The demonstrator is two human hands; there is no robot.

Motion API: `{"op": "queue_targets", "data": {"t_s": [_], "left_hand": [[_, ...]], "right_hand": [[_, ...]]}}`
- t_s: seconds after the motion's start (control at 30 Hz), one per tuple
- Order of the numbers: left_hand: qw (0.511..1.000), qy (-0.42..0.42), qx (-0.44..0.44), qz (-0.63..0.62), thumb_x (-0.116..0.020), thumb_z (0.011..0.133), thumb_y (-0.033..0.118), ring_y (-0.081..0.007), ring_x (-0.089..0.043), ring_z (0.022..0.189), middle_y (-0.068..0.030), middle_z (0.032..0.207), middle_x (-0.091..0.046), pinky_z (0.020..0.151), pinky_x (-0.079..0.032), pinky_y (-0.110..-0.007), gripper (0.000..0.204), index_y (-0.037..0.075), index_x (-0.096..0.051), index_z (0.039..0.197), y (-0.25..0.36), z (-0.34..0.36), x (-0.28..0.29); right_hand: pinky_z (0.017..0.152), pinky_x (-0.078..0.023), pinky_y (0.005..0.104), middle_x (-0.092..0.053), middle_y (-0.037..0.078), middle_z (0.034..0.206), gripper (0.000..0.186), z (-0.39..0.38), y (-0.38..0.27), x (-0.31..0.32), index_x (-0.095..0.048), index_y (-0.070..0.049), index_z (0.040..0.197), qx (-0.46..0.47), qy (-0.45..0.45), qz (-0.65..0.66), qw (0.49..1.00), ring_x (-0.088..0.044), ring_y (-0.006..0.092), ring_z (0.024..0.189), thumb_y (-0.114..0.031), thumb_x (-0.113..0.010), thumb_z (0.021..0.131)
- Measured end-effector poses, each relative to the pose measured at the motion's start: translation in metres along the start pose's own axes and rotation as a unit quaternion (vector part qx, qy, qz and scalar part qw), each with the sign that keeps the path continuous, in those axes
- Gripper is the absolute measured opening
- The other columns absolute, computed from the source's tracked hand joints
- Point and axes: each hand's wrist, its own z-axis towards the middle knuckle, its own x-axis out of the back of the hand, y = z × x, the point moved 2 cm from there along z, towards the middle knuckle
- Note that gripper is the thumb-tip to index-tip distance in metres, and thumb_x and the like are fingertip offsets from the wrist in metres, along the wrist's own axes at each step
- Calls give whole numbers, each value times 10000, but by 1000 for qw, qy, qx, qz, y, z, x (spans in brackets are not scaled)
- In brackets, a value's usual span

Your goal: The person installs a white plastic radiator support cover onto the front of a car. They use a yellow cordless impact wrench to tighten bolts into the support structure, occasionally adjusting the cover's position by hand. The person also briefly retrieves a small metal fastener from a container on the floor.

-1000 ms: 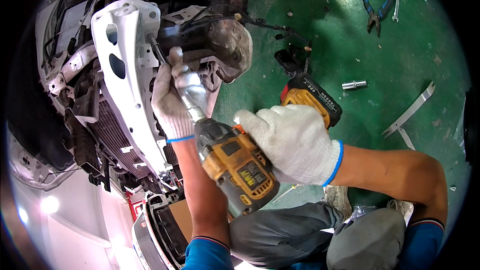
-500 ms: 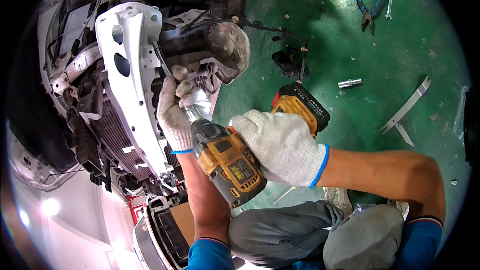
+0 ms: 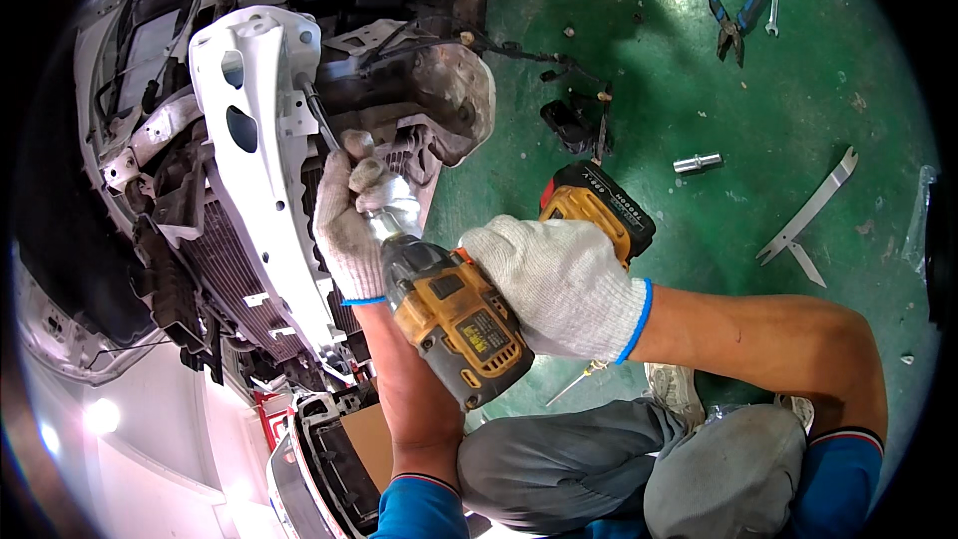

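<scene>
Green floor [image 3: 798,120]; gloved right hand [image 3: 559,284] grips drill [image 3: 459,319].

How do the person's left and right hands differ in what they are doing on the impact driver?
The left hand wraps the front of the yellow impact driver, at its extension bar, close to the white bracket. The right hand grips the handle farther back, above the battery pack. The left glove looks dirtier than the right. Both wear white knit gloves with blue cuffs.
</scene>
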Motion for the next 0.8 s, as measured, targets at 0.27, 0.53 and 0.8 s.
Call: {"op": "queue_targets", "data": {"t_s": [0.27,0.53,0.8], "left_hand": [[996,-56,52,-50,-469,1090,150,-73,-502,699,-64,965,-585,597,-496,-198,217,-30,-551,1180,0,-5,-6],[997,-15,63,-48,-485,1091,194,-83,-493,658,-7,817,-544,568,-454,-196,225,1,-572,1165,-5,-1,-13],[997,-9,68,-48,-488,1091,206,-85,-490,649,-3,809,-538,567,-445,-204,228,11,-577,1168,-3,0,-12]], "right_hand": [[652,-570,389,-632,109,967,475,0,-4,-1,-602,-53,1152,0,3,29,1000,-709,267,877,-159,-763,719],[658,-571,388,-637,109,980,461,-1,1,-1,-607,-59,1158,1,12,27,1000,-709,268,880,-144,-749,728],[658,-572,383,-639,101,989,471,0,1,2,-613,-54,1166,-2,6,37,999,-709,264,876,-140,-745,722]]}}
